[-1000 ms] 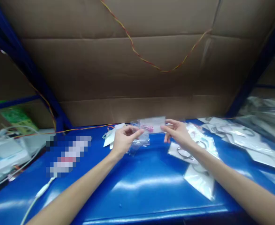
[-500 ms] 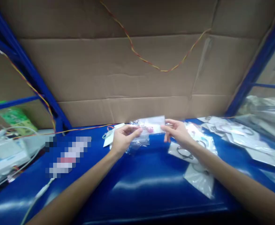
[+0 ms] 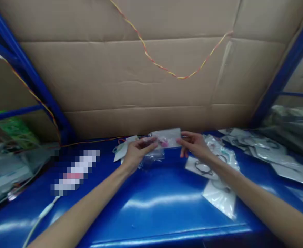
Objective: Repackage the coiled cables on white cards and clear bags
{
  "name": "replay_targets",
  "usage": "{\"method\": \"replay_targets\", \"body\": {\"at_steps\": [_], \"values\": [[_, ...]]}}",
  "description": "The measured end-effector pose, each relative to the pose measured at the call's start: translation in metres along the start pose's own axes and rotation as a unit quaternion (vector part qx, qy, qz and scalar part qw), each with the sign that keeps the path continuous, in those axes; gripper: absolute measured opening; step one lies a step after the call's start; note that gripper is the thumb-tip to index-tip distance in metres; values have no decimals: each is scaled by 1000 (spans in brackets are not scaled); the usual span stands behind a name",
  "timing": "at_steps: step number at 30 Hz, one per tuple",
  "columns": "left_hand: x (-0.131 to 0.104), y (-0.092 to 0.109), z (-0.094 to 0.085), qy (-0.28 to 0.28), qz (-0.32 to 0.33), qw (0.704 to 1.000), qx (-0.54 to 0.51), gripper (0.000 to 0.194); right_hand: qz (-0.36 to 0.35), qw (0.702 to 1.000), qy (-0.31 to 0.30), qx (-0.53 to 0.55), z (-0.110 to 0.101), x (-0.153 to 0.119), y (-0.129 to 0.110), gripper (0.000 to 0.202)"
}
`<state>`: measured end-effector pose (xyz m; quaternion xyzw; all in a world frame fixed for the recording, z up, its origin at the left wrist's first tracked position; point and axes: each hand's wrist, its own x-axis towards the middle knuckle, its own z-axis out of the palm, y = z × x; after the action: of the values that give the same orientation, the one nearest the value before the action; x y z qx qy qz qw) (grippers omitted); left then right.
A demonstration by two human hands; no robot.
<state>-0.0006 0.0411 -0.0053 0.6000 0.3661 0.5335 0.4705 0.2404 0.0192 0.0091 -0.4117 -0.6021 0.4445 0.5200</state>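
Between my two hands is a small clear plastic bag [image 3: 170, 135] with a white card and something pink inside. My left hand [image 3: 137, 153] pinches its left end between thumb and fingers. At the right edge, my right hand [image 3: 194, 144] grips the card end with thumb and forefinger, its other fingers hanging loose. Below the held bag lie clear empty-looking bags [image 3: 153, 156] on the blue table. White cards with coloured loops [image 3: 120, 151] rest just behind my left hand. Under my right forearm are bagged cards with dark cords [image 3: 202, 168].
A heap of bagged white cards [image 3: 265, 146] spreads over the right of the blue table [image 3: 151, 206]. On the left are a pixelated strip [image 3: 75, 174] with a white cable and a pale box [image 3: 10, 172]. Cardboard [image 3: 141, 89] with a twisted wire [image 3: 164, 67] closes the back.
My left thumb and fingers have shifted very slightly right along the bag. The right hand keeps its hold, and the picture's lighting has changed.
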Motion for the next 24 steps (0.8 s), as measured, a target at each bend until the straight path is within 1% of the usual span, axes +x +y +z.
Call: {"method": "replay_targets", "body": {"at_steps": [2,5,7,11,14,16,17,18,20,22,24], "values": [[1,1,0,8,-5,1000,-1,41,3,1000,1,0,0,1,2,51],[5,2,-2,28,-2,1000,-4,42,-3,1000,28,0,-3,3,3,47],[8,4,-7,62,1,998,-17,42,-10,998,58,8,-6,5,3,42],[17,7,-22,159,-7,986,-50,40,-11,990,138,1,-15,9,4,32],[25,7,-35,204,9,977,-59,40,-19,981,192,-2,-20,12,6,32],[31,7,-45,227,29,972,-57,39,-47,976,210,-20,-20,12,7,34],[34,8,-49,241,35,968,-56,39,-71,975,206,-45,-19,11,8,36],[37,9,-53,252,39,965,-57,38,-95,974,189,-81,-17,10,8,37],[42,11,-61,268,41,961,-56,35,-131,970,133,-155,-12,6,9,40],[45,14,-67,272,39,960,-51,29,-155,962,52,-221,-6,1,11,36],[47,15,-74,275,33,960,-36,21,-178,940,-35,-288,0,-3,14,34]]}}
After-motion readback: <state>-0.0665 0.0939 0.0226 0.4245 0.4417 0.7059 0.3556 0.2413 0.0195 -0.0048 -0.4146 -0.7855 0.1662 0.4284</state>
